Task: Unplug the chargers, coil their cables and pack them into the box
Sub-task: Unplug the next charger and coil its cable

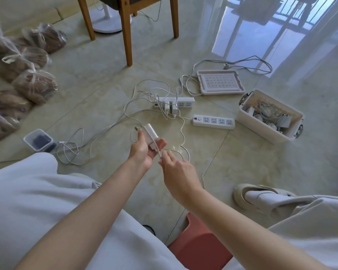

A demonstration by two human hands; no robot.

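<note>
Head camera looks down on our two hands over the tiled floor (pixel 242 172). Our left hand (pixel 142 152) has its fingers and thumb curled round a white charger (pixel 150 134), holding it tilted above the tiles and apart from both power strips. Our right hand (pixel 177 169) sits just beside it, thumb and forefinger pinching the charger's thin white cable (pixel 181 132) close below the charger body, while the rest of the cable trails away over the floor. Ahead, the far power strip (pixel 183 102) has two more white plugged-in chargers (pixel 170 108) standing in it, with loose cables tangled around. The near power strip (pixel 214 121) lies to its right. Well to the right stands the open box (pixel 261 131), with chargers and cables lying inside, and its lid (pixel 220 82) rests flat on the floor behind it. At the left, a small clear container (pixel 39 141) sits near tied plastic bags (pixel 33 84).
</note>
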